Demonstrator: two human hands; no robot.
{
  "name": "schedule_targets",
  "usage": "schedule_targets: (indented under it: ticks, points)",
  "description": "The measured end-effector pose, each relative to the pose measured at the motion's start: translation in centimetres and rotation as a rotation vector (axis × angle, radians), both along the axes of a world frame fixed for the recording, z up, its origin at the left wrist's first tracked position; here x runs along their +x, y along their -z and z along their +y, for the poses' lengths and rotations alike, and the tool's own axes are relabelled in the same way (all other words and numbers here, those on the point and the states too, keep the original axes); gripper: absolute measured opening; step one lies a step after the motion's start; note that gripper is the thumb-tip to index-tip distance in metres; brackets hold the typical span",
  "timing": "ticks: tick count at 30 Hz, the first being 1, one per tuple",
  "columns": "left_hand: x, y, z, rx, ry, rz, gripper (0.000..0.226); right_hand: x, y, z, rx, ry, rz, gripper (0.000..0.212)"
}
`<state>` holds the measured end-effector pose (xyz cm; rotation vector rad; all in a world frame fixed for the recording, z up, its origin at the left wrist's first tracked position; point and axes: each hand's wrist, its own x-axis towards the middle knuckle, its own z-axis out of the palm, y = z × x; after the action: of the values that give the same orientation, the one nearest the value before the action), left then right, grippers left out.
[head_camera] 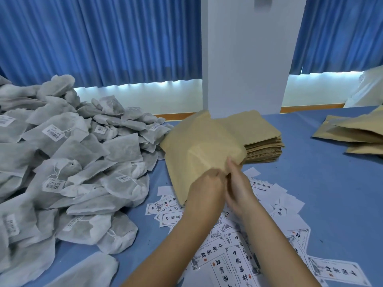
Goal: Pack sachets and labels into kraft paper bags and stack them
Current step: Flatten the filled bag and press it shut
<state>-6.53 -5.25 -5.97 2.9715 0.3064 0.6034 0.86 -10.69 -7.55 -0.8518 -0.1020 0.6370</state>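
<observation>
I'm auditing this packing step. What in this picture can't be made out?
Head view:
- Contents of the kraft bag: hidden by its own paper and by the left hand and right hand gripping it.
- The barcode stickers on the sachets: too small to read.
- The pile of bags at right: cut off by the frame edge.

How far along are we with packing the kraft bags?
Done: a few filled-looking bags lie piled at far right. In hand: the left hand and right hand grip the near edge of one kraft paper bag; its contents are hidden. Left: a big sachet pile, scattered labels and a thick stack of flat bags, so most likely remains.
</observation>
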Motion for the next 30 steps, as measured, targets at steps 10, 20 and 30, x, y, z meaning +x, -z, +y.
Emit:
schedule_targets:
  ticks: [10, 20, 30]
  points:
    - [0.2, 0.8, 1.6, -1.712, 0.122, 0.337, 0.065, 1.5, 0.8, -0.1, -0.01, 0.278, 0.136, 0.022]
    - [3.1, 2.3, 4.8, -2.383, -0.137, -0.503, 0.033, 1.6, 0.9, -0.8, -0.273, 0.362, 0.015, 0.017]
    - [2.6, 3.7, 6.6, -2.454, -0.057, -0.752, 0.033, 1.7, 0.7, -1.6, -0.3, 0.418, -0.108, 0.026]
